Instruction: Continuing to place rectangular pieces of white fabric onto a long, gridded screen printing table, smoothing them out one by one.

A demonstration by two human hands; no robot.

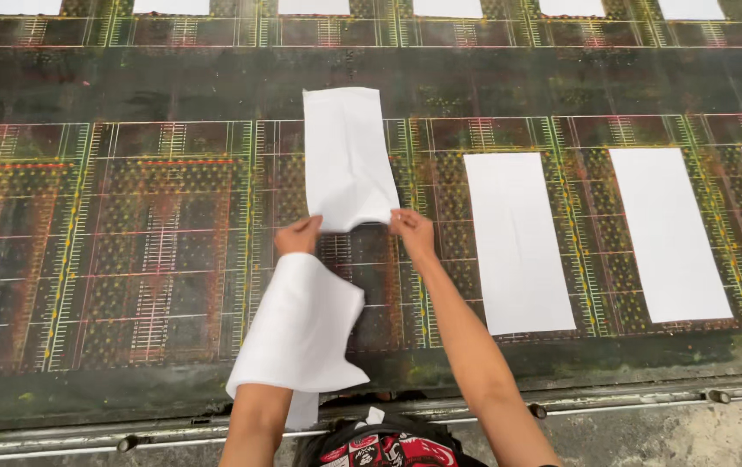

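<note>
Both arms reach forward from the bottom of the frame, the left hand [299,235] and the right hand [411,232] each pinching a near corner of one white cloth piece [346,156] at centre frame, its far end lying flat on the table [128,242], the near edge lifted. A stack of white cloth [300,329] drapes over the left forearm. Three more white pieces [516,242] lie flat at right, the last cut off by the frame edge, and seven run along the top edge.
</note>
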